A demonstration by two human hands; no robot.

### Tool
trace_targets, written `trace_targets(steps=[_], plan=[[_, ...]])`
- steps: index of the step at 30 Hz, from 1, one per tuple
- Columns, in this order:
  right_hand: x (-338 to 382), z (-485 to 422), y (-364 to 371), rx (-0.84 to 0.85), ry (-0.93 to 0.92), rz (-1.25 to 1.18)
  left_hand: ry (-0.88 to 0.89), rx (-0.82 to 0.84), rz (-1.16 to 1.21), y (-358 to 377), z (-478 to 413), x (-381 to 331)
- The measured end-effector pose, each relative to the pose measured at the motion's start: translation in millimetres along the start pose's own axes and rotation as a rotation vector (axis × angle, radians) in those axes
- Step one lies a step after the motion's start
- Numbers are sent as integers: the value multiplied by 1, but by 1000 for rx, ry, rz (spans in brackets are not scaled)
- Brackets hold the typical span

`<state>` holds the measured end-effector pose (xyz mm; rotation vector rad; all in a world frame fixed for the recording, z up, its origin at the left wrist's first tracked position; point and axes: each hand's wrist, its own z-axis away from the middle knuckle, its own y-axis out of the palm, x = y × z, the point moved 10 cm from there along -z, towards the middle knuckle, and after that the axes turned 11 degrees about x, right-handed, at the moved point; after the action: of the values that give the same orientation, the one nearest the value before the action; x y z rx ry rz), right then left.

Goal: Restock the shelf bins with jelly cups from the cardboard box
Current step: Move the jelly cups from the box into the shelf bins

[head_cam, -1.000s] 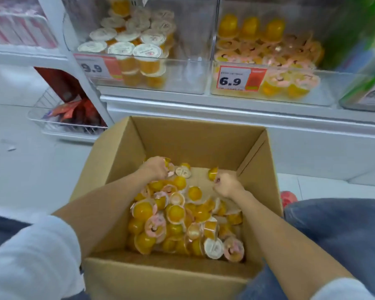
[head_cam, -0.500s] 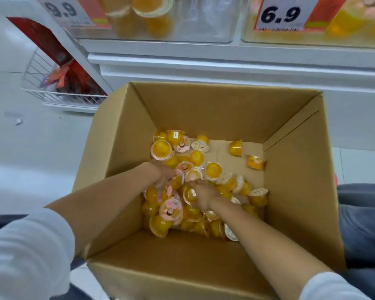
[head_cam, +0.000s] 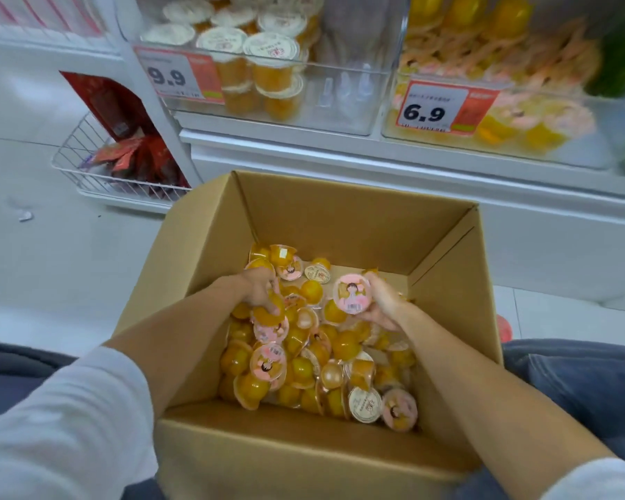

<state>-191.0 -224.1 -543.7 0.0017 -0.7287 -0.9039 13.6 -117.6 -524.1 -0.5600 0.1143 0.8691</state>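
Both hands are down inside the cardboard box point(head_cam: 340, 225), which sits just below the shelf so the carry up is short. The right hand point(head_cam: 383, 301) grips a pink-lidded jelly cup point(head_cam: 352, 294) with its lid turned up towards the person, probably to check which kind it is. The left hand point(head_cam: 262, 292) is closed around a few orange cups point(head_cam: 267, 312) scooped from the loose heap point(head_cam: 314, 359). The bin marked 6.9 point(head_cam: 502, 113) holds similar pink-lidded cups, so that is the likely destination.
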Motion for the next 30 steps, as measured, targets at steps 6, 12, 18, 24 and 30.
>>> trace_targets(steps=[6, 12, 18, 24, 30], plan=[[48, 46, -3, 138, -175, -259, 208, -102, 842, -29, 50, -66], [154, 128, -18, 41, -461, -86, 620, 54, 1137, -70, 109, -204], [282, 228, -59, -176, -778, 37, 888, -138, 973, -151, 167, -324], [311, 234, -77, -282, -625, 379, 739, -392, 839, -174, 161, -335], [324, 259, -94, -510, -683, 495, 737, -719, 706, -200, 182, -328]])
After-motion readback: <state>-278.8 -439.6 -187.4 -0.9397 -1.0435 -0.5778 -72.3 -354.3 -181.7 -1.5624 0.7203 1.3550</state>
